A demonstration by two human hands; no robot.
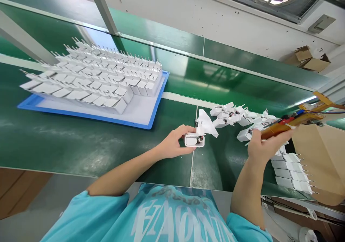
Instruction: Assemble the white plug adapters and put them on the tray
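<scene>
My left hand [174,141] is closed on an open white charger housing [194,140] with small parts showing inside, held just above the green bench [81,141]. My right hand [265,145] grips a long yellow-orange tool [293,121] with red and blue parts, which points to the right. A loose pile of white charger housings [233,118] lies on the bench between and beyond the two hands. A short row of finished white chargers [292,172] with prongs lies to the right of my right wrist.
A blue tray [151,121] with a white liner holds several rows of white chargers at the far left. A green conveyor [229,74] runs behind the bench. A brown cardboard piece [323,155] stands at the right edge. Cardboard boxes [309,58] sit by the back wall.
</scene>
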